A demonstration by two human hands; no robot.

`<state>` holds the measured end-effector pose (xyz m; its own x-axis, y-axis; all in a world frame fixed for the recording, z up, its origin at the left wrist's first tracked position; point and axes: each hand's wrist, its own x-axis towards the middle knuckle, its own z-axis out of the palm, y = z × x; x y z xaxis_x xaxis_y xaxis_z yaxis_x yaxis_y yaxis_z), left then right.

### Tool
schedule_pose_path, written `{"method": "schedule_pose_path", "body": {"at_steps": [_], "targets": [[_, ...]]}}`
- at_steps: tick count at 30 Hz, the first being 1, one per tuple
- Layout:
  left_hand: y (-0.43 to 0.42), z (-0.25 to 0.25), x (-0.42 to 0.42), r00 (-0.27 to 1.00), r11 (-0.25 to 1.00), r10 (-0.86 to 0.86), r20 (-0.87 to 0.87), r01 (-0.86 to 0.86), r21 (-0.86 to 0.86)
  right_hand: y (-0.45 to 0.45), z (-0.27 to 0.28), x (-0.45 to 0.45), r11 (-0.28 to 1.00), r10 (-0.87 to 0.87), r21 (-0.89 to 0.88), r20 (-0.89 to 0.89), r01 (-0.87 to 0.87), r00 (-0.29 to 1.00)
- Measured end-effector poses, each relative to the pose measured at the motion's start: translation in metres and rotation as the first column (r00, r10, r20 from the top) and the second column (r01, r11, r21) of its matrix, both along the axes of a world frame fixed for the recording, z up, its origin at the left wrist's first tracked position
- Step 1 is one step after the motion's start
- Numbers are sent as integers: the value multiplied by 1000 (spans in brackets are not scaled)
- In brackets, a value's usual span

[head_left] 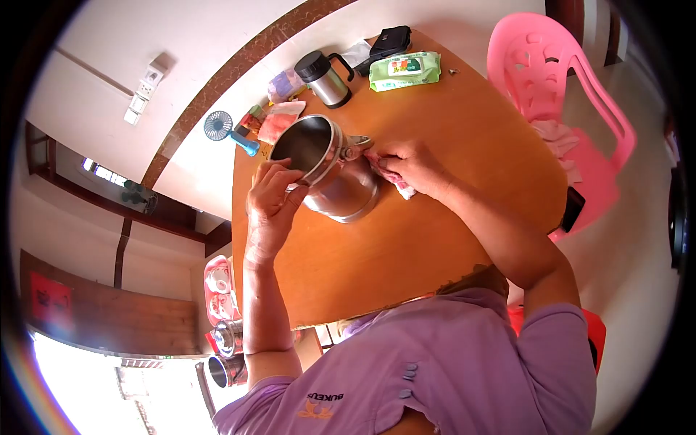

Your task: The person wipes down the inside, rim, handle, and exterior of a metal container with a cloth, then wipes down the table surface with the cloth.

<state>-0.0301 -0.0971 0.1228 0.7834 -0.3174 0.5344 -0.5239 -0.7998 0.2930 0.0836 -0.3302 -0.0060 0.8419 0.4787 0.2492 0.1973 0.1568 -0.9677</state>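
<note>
A shiny stainless-steel pot (346,194) stands tilted on the wooden table, its open mouth facing up and to the left. My left hand (272,192) grips the near-left part of its rim, thumb outside and fingertips over the edge. On the pot's right side is a metal handle fitting (357,147). My right hand (415,168) is closed on a pink and white cloth (397,183), which lies against the pot just below this fitting. Some of the right fingertips are hidden behind the cloth and hand.
Along the back of the wooden table (464,145) stand a steel mug with a black lid (328,81), a green wipes pack (404,71), a black case (390,42) and a small blue fan (230,132). A pink plastic chair (596,163) is at the right.
</note>
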Motion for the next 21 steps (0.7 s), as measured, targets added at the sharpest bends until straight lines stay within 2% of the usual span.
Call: {"method": "schedule_pose_path", "body": {"at_steps": [3,5,7,9,13,14,17,20,21], "targets": [[-26,-8,-7,970,972,186,159,-205,118,-1,3,-4,993,6,-117,-99,-18,995],[-49,-12,-3,955,970,180,235,-213,121,-2,7,-6,982,4,-189,-109,-25,994],[-71,-13,9,925,946,182,333,-257,198,1,-1,-1,979,-19,-201,-39,11,999],[-82,-24,23,899,912,248,362,-342,225,2,-7,3,980,-47,-192,38,54,998],[-85,-49,50,802,796,347,486,-526,299,3,-15,11,974,-128,-163,190,159,973],[-83,-51,53,806,820,339,486,-506,268,2,-17,12,968,-148,-166,223,187,963],[-80,-51,54,810,837,370,455,-504,214,1,-10,10,960,-135,-221,162,170,977],[-79,-50,52,811,826,374,451,-512,235,-3,3,5,983,-33,-181,-98,14,995],[-80,-49,51,814,826,375,444,-510,238,0,-1,6,990,-61,-132,-80,50,995]]}}
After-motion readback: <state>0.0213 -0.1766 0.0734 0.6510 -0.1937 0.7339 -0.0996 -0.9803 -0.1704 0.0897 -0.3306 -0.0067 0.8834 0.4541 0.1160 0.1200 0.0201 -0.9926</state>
